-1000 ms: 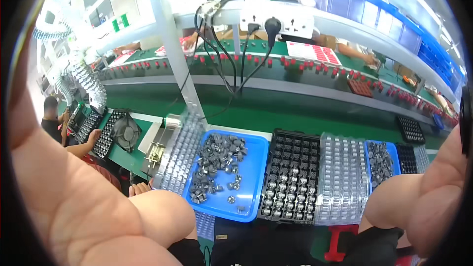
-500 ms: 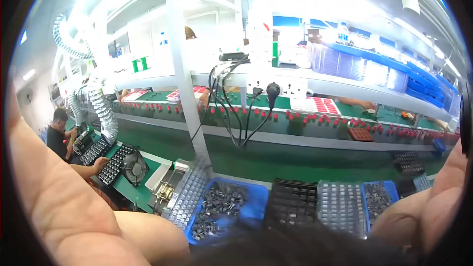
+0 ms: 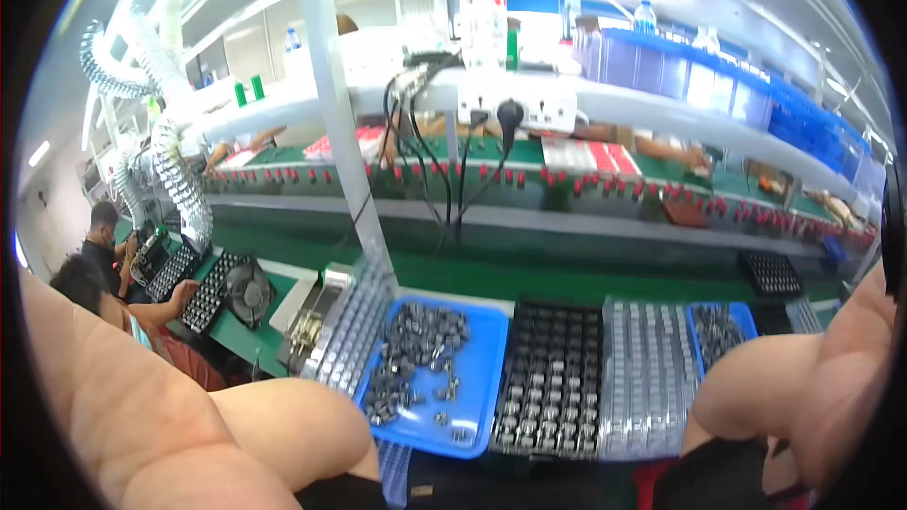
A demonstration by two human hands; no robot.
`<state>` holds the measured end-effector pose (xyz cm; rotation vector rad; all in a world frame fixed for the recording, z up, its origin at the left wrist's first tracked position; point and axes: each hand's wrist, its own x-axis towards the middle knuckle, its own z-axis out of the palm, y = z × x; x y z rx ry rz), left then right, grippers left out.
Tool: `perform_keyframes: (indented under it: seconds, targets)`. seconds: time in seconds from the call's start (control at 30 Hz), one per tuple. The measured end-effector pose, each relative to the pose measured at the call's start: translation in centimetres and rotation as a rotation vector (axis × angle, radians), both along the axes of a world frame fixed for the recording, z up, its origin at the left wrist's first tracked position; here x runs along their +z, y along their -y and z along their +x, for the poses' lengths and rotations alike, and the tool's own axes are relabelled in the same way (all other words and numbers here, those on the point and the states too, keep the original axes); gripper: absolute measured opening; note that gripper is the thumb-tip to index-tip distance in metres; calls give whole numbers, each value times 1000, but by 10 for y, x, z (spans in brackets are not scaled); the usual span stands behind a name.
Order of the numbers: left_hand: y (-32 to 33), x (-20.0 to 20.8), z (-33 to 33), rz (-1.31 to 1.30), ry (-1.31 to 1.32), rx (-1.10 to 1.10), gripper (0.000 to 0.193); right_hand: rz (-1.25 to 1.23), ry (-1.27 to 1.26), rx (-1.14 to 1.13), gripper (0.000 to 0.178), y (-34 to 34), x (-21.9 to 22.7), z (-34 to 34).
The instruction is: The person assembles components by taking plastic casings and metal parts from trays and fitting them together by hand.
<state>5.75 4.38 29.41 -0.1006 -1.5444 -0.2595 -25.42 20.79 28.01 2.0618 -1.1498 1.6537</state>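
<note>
Looming at either edge, the left hand (image 3: pixel 123 401) and right hand (image 3: pixel 850 397) hide their fingers, so I cannot tell how open they are or what they hold. Between the forearms sits a blue tray (image 3: pixel 480 368) of grey parts (image 3: pixel 416 335), beside a partly filled black tray (image 3: pixel 557 326); beyond, red pieces (image 3: pixel 577 186) stand in rows.
</note>
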Motion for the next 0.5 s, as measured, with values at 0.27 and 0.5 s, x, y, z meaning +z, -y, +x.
perform_keyframes:
  seconds: [0.27, 0.5]
  targets:
    - [-22, 8, 14, -101, 75, 64, 56, -60, 22, 26, 50, -24, 6, 8]
    - [-107, -44, 15, 113, 281, -527, 53, -98, -15, 429, 42, -21, 7, 30]
